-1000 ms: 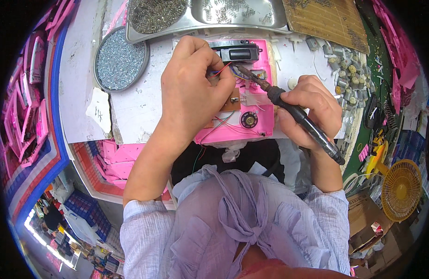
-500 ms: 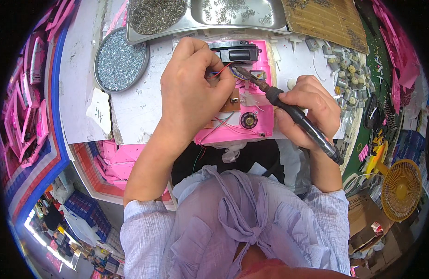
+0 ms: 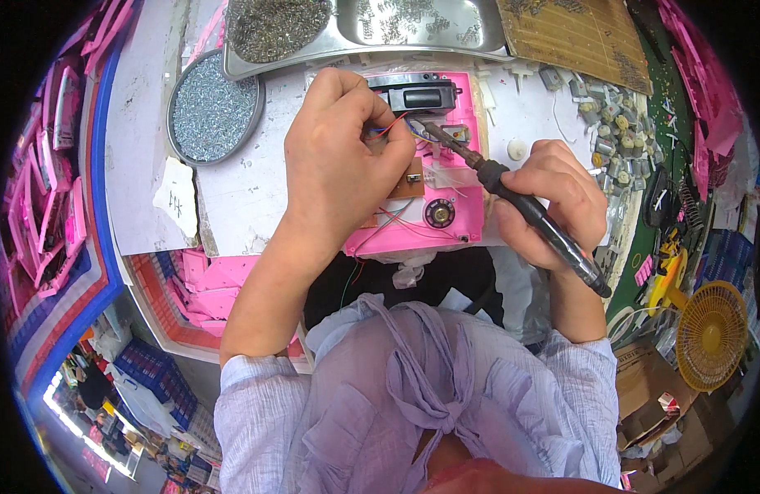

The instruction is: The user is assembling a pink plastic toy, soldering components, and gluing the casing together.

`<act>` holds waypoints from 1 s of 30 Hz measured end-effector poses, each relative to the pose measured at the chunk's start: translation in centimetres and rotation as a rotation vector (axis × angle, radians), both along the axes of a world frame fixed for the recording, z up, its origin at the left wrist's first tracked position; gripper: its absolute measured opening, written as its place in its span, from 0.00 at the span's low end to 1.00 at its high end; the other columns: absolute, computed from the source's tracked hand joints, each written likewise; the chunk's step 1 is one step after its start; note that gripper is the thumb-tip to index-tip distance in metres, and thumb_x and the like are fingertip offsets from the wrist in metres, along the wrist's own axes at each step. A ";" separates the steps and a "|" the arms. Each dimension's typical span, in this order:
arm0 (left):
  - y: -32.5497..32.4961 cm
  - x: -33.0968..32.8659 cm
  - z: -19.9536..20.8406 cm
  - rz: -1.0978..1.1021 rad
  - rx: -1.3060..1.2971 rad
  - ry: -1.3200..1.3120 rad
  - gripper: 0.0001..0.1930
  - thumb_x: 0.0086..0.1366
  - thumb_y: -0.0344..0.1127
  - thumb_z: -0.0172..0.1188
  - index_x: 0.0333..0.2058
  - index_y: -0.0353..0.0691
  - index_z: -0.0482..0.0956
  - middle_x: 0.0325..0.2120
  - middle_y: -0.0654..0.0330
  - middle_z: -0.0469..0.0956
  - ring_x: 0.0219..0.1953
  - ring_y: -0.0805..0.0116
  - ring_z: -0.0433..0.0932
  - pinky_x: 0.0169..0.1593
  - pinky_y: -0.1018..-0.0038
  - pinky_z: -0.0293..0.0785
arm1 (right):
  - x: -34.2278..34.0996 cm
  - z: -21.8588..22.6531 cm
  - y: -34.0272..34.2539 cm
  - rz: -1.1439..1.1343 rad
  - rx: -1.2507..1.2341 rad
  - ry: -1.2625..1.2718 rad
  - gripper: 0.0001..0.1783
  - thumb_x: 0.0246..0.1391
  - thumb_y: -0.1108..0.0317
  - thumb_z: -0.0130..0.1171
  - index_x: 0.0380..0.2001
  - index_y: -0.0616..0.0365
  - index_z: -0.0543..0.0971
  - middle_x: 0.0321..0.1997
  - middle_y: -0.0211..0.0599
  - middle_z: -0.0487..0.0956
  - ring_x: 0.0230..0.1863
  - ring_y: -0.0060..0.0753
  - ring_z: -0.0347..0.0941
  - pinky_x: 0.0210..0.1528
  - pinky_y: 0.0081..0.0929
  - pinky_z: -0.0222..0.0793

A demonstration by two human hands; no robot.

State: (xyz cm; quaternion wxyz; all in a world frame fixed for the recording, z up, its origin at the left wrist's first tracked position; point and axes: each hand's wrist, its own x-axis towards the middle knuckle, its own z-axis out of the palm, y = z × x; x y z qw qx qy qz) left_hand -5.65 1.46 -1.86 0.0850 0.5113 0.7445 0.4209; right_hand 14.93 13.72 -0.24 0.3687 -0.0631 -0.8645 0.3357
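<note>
A pink plastic housing (image 3: 470, 193) lies on the work surface, fitted with a black part (image 3: 425, 99), a small brown circuit board (image 3: 407, 186) and a round speaker (image 3: 440, 213). Over its left side, my left hand (image 3: 343, 152) pinches thin coloured wires (image 3: 390, 128) between thumb and forefinger. My right hand (image 3: 558, 202) grips the black handle of a soldering iron (image 3: 538, 218). The iron's tip points up and left, close to the wire ends below the black part; whether it touches them I cannot tell. More loose wires run across the housing beside the speaker.
A round dish of small metal screws (image 3: 213, 107) stands at the left. Behind the housing is a metal tray (image 3: 363, 51) with small parts, next to a brown board (image 3: 577, 41). Several small motors (image 3: 619, 140) lie right, near a yellow fan (image 3: 711, 336). Pink housings (image 3: 46, 181) are piled far left.
My right hand and the soldering iron have shifted very slightly to the right and down. The left hand stays almost still on the wires.
</note>
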 end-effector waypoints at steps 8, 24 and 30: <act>0.1 0.1 0.1 0.012 0.000 -0.015 0.07 0.49 0.26 0.70 0.24 0.35 0.79 0.31 0.54 0.75 0.31 0.57 0.78 0.34 0.65 0.77 | 1.9 0.7 0.1 -0.029 -0.010 0.006 0.17 0.41 0.77 0.72 0.38 0.63 0.80 0.23 0.37 0.78 0.22 0.37 0.71 0.28 0.31 0.65; -2.1 1.0 3.1 -0.104 0.003 0.092 0.12 0.53 0.25 0.71 0.36 0.37 0.81 0.41 0.56 0.76 0.33 0.65 0.80 0.34 0.70 0.79 | 5.2 1.4 0.4 -0.102 -0.037 0.032 0.18 0.44 0.76 0.72 0.40 0.65 0.79 0.25 0.40 0.79 0.25 0.37 0.73 0.30 0.33 0.66; -0.9 2.1 1.3 -0.524 -0.114 0.239 0.11 0.59 0.27 0.69 0.42 0.41 0.84 0.39 0.59 0.83 0.35 0.59 0.84 0.40 0.68 0.80 | 4.9 1.0 0.0 -0.154 -0.086 0.009 0.20 0.49 0.78 0.70 0.47 0.67 0.79 0.34 0.45 0.83 0.31 0.38 0.78 0.36 0.31 0.74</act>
